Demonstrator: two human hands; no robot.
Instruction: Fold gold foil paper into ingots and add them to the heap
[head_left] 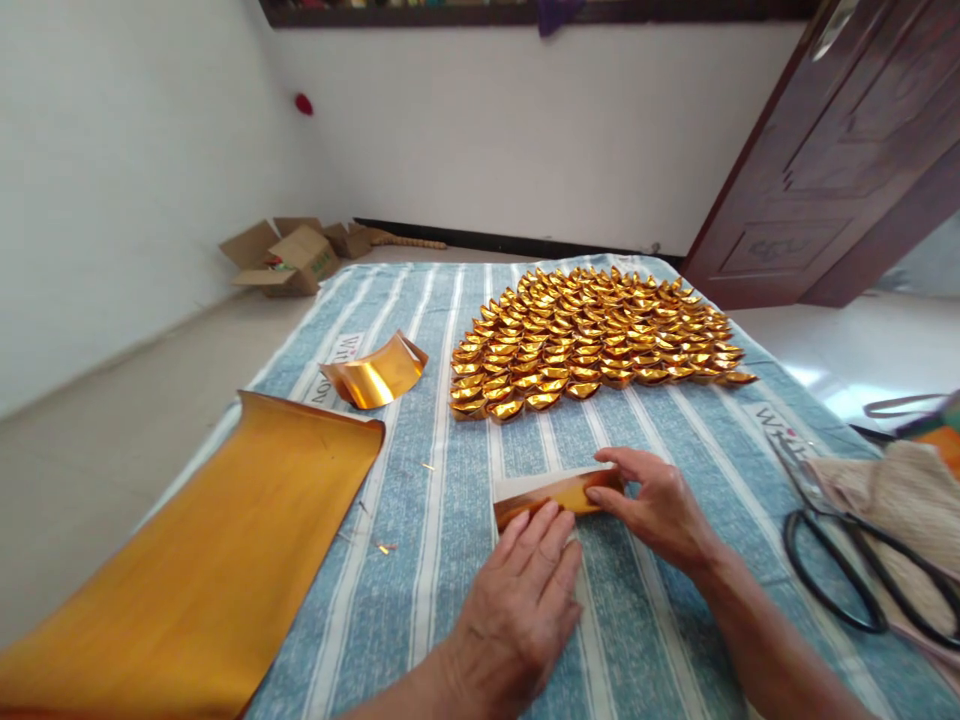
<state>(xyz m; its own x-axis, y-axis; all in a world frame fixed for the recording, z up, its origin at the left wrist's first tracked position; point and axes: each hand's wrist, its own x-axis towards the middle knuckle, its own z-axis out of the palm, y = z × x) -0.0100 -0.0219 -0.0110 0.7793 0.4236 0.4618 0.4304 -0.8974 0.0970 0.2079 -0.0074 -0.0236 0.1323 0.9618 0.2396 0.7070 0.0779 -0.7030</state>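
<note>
Hands work a small folded gold paper strip (555, 495) lying on the striped blue cloth (420, 560), near the table's front edge. Left hand (521, 605) lies flat, fingertips pressing the strip's lower edge, apparently to hold it still. Right hand (656, 505) pinches the strip's right end between thumb and fingers, seemingly setting a crease. Strip thus sits between both hands. Beyond lie rows of finished gold ingots (592, 340), a curled gold sheet (375, 375), a large gold sheet (202, 570) and black scissors (847, 560)

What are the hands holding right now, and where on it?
A folded gold paper strip lying on the striped cloth. The right hand pinches its right end; the left hand presses fingertips on its near edge.
</note>
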